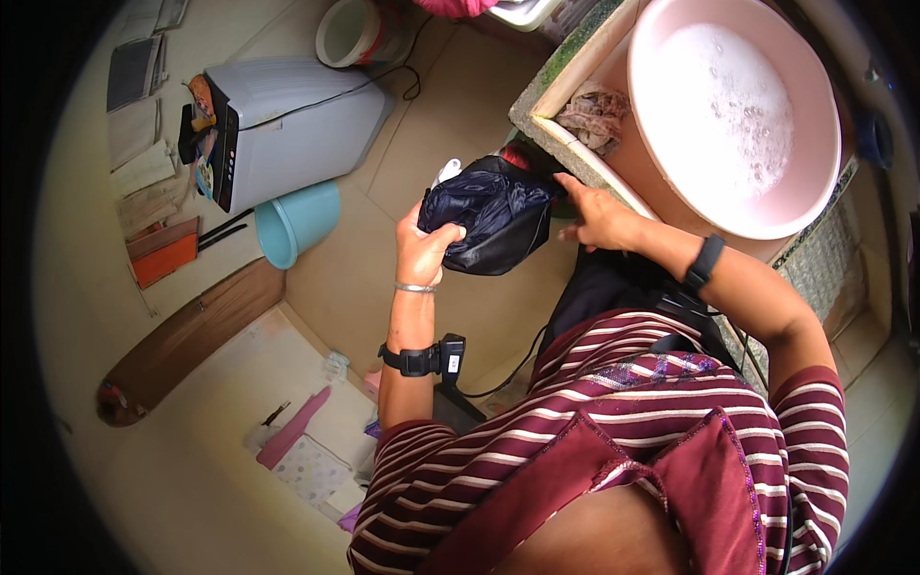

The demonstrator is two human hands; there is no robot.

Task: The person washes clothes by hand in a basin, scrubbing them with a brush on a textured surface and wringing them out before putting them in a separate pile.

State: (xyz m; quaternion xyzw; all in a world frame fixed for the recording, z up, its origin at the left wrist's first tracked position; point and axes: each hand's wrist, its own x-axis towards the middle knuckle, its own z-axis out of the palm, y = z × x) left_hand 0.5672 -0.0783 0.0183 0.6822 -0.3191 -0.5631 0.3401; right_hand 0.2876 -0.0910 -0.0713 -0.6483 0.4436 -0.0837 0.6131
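Note:
My left hand grips the left edge of a black pouch-like fabric item, thumb on top and fingers beneath. Crinkled, shiny dark navy material fills its upward-facing side. At the item's right edge is my right hand, index finger stretched out and the other fingers apart. Whether that fingertip touches the fabric cannot be told. A small white piece and a bit of red show behind the item; what they belong to is hidden.
A pink basin of foamy water stands in a stone-edged sink, beside a crumpled cloth. Left are a grey top-loading washing machine with a black cord, a light blue bucket and a white bucket.

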